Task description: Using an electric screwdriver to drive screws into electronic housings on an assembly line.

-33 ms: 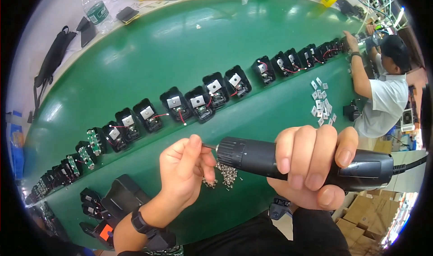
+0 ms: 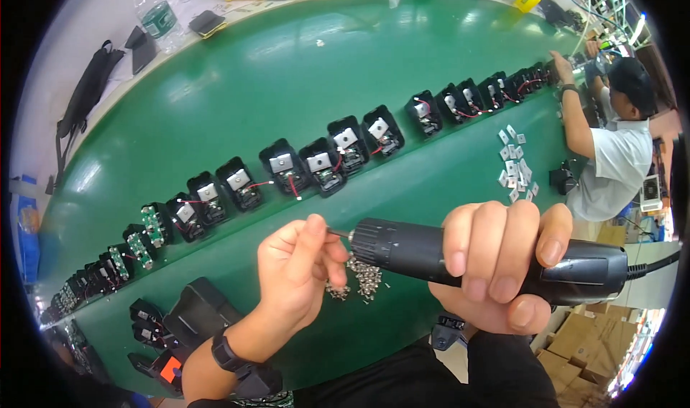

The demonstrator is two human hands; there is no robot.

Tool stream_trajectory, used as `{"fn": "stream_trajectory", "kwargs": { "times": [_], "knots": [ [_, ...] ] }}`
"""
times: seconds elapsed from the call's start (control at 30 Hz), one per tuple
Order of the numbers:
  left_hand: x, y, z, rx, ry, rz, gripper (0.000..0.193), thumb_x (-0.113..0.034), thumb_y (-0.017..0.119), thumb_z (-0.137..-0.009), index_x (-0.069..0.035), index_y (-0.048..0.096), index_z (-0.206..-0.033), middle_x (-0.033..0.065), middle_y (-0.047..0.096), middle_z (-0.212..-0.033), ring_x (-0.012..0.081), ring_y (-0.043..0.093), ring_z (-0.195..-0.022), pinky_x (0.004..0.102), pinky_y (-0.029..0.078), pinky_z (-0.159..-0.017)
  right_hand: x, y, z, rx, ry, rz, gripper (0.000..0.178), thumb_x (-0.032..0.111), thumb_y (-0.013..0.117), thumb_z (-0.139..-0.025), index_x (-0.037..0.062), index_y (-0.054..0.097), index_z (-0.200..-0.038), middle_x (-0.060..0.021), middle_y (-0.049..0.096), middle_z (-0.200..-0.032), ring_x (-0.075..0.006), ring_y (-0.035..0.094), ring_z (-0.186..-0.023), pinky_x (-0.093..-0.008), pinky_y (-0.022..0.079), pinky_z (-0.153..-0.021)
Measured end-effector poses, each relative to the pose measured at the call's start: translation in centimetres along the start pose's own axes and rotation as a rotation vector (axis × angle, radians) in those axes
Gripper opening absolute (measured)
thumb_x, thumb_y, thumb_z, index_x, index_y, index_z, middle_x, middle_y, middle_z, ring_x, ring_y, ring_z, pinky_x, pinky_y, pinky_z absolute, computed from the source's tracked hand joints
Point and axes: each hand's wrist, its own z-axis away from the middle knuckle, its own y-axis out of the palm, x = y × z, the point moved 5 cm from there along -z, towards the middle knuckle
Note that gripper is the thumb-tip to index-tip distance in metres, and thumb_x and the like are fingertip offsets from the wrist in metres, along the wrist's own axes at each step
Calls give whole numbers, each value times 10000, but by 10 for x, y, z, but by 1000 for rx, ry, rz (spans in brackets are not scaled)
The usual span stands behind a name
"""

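Note:
My right hand (image 2: 496, 264) grips a black corded electric screwdriver (image 2: 402, 248), held level with its thin bit pointing left. The thumb and fingers of my left hand (image 2: 298, 264) pinch the tip of that bit; whatever sits between the fingertips is hidden. A black watch is on my left wrist. Under both hands, a small heap of silver screws (image 2: 363, 278) lies on the green belt (image 2: 287, 84). Beyond it, a curved row of open black housings (image 2: 316, 165) with metal plates and red wires runs across the belt.
Small silver plates (image 2: 514, 165) lie at the right of the belt. A co-worker in a white shirt (image 2: 611, 156) reaches to the far right end of the row. Black parts (image 2: 194, 314) sit near my left forearm. A water bottle (image 2: 154, 12) stands beyond the belt, cardboard boxes (image 2: 596, 336) lower right.

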Motion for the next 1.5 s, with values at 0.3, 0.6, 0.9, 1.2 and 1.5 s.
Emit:
{"fn": "stream_trajectory", "kwargs": {
  "times": [0.3,0.6,0.9,1.2,1.5],
  "knots": [
    [0,0,-5,4,2,-45,204,-211,600,-929,-14,636,-889,114,661,-744,122,575,-485,234,447,-428,7,-12,5,-36,-8,-3,397,52,660,-754,108,457,-1090,-53,562,-804,-212,575,-694,-384,465,-716],
    [2,-1,-8,34,6,44,178,-204,608,-924,-32,636,-885,86,657,-737,113,556,-477,221,431,-429,7,-14,1,-13,24,-44,384,51,655,-756,103,457,-1081,-48,554,-807,-212,568,-703,-390,459,-727],
    [6,1,-7,39,-86,22,308,-330,565,-944,-56,601,-807,59,605,-625,107,513,-421,204,348,-352,8,-14,0,-6,65,-48,375,70,668,-751,104,460,-1063,-46,556,-797,-206,562,-698,-389,453,-718],
    [4,4,-12,50,-23,-250,294,-291,572,-944,-44,602,-788,81,637,-666,123,603,-504,206,411,-399,5,-33,-11,-2,139,-51,384,135,678,-757,96,479,-1084,-30,555,-767,-193,559,-667,-369,467,-713],
    [8,0,-14,50,-112,-157,415,-364,453,-985,0,614,-866,125,643,-711,193,641,-566,260,480,-481,4,-25,-10,106,133,-3,364,114,710,-731,110,463,-998,-29,549,-732,-191,557,-636,-372,463,-712]
  ]
}}
